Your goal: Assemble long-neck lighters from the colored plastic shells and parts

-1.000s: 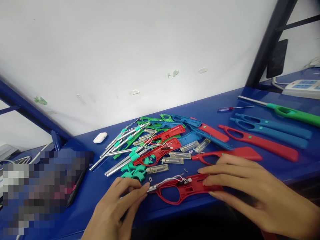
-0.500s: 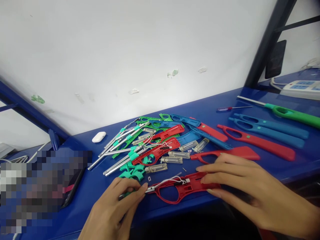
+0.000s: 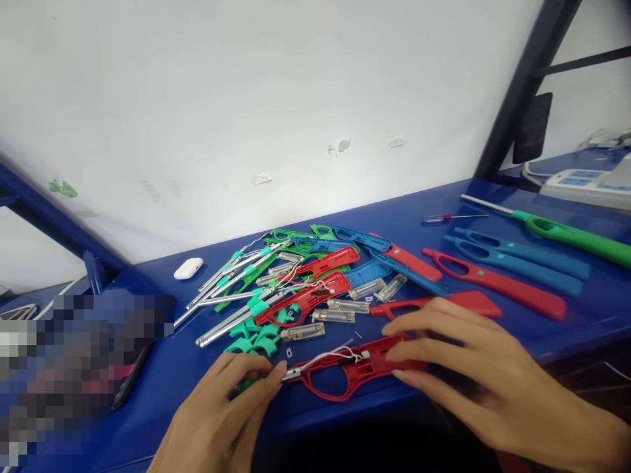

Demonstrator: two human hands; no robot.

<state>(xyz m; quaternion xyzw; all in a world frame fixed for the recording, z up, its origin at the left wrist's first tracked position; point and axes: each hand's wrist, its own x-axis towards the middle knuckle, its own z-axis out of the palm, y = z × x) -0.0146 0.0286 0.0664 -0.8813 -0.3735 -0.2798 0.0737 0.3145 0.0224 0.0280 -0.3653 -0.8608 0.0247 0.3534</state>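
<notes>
Thumb and fingers of the left hand point(image 3: 217, 397) are pinched tight on the metal rod point(image 3: 292, 374), right where it meets the narrow end of the red half-shell point(image 3: 362, 376). Across from it, the right hand point(image 3: 468, 361) arches over the broad end, fingers partly spread, fingertips holding the shell with the thumb on the near side. It's hard plastic, open-faced, moulded with ribs and slots, a rounded loop at the trigger opening. Thin white wires point(image 3: 328, 358) curl along it to a small black-and-white block point(image 3: 359, 357). And the shell sits squarely between the two hands, by the front edge of the smooth blue table point(image 3: 162, 407), with clear, boxy plastic tanks point(image 3: 334, 316) scattered just beyond it.
</notes>
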